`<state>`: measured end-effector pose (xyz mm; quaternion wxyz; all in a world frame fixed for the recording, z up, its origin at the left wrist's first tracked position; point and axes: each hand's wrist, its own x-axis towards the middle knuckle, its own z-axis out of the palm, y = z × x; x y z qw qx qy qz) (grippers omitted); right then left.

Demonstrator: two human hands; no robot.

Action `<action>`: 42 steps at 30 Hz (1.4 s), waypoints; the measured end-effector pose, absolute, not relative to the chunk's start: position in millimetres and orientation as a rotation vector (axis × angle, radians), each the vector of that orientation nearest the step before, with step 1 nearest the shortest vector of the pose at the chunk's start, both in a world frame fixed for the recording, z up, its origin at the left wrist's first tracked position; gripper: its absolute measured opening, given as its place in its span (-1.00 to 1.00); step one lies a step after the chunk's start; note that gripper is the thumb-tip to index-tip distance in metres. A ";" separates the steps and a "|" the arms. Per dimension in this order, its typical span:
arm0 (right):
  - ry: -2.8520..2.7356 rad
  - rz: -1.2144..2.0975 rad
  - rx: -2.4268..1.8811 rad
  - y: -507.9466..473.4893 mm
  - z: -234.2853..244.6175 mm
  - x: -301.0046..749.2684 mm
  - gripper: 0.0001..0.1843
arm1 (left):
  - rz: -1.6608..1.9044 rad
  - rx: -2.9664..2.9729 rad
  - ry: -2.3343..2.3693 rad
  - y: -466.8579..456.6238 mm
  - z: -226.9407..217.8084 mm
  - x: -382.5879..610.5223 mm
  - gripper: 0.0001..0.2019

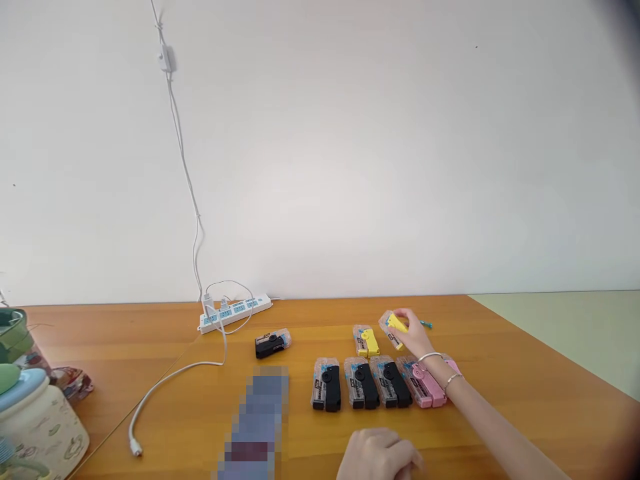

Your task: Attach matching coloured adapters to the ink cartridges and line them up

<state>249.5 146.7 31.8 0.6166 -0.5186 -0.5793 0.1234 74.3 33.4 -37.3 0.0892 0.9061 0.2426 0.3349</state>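
My right hand reaches to the back of the row and is closed on a yellow item in clear plastic packaging, which is tilted. To its left lies a similar yellow packaged item. In front is a row of like packs: black ones and a pink one; another bit of pink shows behind my right wrist. My left hand is at the bottom edge with its fingers curled. What lies under those fingers is hidden. What the packaged items are, I cannot make out.
Another black pack lies apart at the left. Behind it a white power strip has plugs and a white cable running forward. A blurred-out rectangle covers part of the table. A cream container stands at the far left; a small teal object lies beyond my right hand.
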 end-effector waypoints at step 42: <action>-1.945 1.292 -1.080 35.7 11.8 251.1 -0.63 | 1.056 1.652 1.061 33.3 -9.8 63.0 -0.77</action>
